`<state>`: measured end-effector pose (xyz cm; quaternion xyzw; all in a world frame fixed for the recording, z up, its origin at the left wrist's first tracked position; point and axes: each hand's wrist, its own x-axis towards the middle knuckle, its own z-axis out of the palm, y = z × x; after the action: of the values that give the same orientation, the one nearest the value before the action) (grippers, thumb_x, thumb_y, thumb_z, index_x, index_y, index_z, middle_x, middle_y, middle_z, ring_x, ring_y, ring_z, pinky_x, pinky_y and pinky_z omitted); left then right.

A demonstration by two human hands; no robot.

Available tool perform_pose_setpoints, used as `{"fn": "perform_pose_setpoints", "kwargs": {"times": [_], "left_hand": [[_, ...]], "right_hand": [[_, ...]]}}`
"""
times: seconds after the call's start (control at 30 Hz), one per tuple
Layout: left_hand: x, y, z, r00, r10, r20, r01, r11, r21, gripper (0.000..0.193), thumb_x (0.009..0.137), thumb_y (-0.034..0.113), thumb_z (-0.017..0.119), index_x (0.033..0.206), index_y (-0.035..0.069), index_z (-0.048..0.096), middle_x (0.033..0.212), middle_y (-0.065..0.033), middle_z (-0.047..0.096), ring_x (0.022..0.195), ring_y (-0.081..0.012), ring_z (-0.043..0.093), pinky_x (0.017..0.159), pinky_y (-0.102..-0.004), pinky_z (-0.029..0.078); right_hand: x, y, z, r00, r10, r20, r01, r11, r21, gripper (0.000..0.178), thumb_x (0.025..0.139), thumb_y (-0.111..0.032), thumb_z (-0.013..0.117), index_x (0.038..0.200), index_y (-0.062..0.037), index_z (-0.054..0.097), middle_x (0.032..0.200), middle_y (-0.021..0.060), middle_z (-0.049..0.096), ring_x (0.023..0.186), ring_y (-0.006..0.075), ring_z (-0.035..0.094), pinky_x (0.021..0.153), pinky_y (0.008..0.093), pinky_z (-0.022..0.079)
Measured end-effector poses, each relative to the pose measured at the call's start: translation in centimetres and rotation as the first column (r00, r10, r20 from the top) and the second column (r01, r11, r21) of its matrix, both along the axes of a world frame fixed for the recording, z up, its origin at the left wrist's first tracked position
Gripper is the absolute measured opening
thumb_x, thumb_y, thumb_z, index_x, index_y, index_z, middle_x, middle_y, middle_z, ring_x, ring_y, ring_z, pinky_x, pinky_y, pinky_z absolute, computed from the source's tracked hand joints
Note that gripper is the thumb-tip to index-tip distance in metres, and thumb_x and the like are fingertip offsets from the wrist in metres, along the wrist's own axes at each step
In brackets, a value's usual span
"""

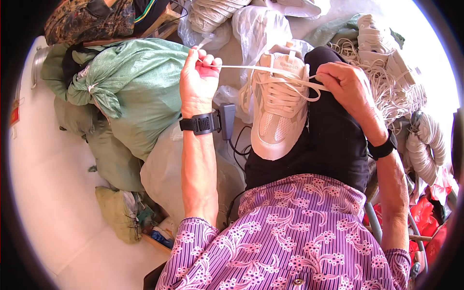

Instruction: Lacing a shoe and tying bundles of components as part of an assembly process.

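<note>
A cream sneaker (278, 130) rests on my lap against my dark trousers, toe toward me and tongue pointing away. Its laces cross over the upper part. To the left of the shoe, my left hand (200, 75) is closed on one end of a pale shoelace (237, 66), which runs taut to the sneaker. On the other side, my right hand (340, 82) pinches the lace close to the shoe's collar. A loose loop of lace hangs between that hand and the shoe. Both wrists wear black straps, the left one with a grey box attached.
Stuffed green sacks (140, 82) stand at the left. Bundled pale shoes and a tangle of laces (357, 53) lie at the right. Clear plastic bags (256, 29) sit beyond the sneaker. Red plastic bags (423, 217) are at the lower right. Another person's patterned clothing (92, 21) shows at upper left.
</note>
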<state>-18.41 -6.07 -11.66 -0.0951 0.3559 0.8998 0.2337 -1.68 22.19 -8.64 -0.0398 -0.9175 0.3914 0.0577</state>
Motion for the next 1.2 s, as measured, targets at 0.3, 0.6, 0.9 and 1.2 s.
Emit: {"fn": "perform_pose_setpoints", "kwargs": {"times": [0.3,0.6,0.9,1.2], "left_hand": [[0.6,2.0,2.1,0.986,-0.147,-0.076,0.100,0.894,-0.436,0.026,0.099,0.028,0.044,0.099,0.007,0.059,0.071,0.0017,0.052,0.048,-0.0065,0.035,0.048,-0.0234,0.032],[3.3,5.8,1.7,0.662,-0.697,-0.275,0.200,0.518,-0.832,0.022,0.091,0.023,0.048,0.075,0.010,0.051,0.060,0.0085,0.033,0.048,-0.0017,0.030,0.044,-0.0191,0.025],[3.7,5.1,2.0,0.618,-0.770,-0.158,0.171,0.328,-0.929,0.029,0.090,0.029,0.052,0.073,0.006,0.057,0.064,0.0056,0.045,0.059,-0.0045,0.037,0.053,-0.0221,0.031],[4.2,7.1,1.8,0.458,-0.838,-0.296,-0.185,0.236,-0.954,0.031,0.089,0.023,0.055,0.070,-0.001,0.055,0.060,0.0017,0.049,0.057,-0.0077,0.043,0.054,-0.0268,0.040]], "right_hand": [[-0.6,-0.2,-0.8,0.993,0.061,-0.103,-0.037,0.976,0.215,0.007,0.076,-0.013,0.061,0.071,-0.0085,0.061,0.069,0.0036,0.053,0.074,0.0246,0.051,0.067,0.0377,0.040],[-1.5,-1.6,-0.4,0.988,0.120,-0.099,-0.094,0.967,0.236,0.010,0.075,-0.012,0.058,0.066,-0.0085,0.058,0.067,0.0030,0.052,0.073,0.0234,0.051,0.069,0.0372,0.037],[-1.2,-1.6,-0.7,0.985,0.096,-0.146,-0.060,0.971,0.232,0.008,0.075,-0.011,0.059,0.068,-0.0081,0.058,0.068,0.0033,0.051,0.074,0.0234,0.051,0.072,0.0372,0.038],[-1.4,-1.6,-0.8,0.982,0.112,-0.150,-0.075,0.970,0.230,0.007,0.076,-0.011,0.059,0.069,-0.0089,0.058,0.068,0.0027,0.052,0.074,0.0228,0.051,0.071,0.0369,0.038]]}}
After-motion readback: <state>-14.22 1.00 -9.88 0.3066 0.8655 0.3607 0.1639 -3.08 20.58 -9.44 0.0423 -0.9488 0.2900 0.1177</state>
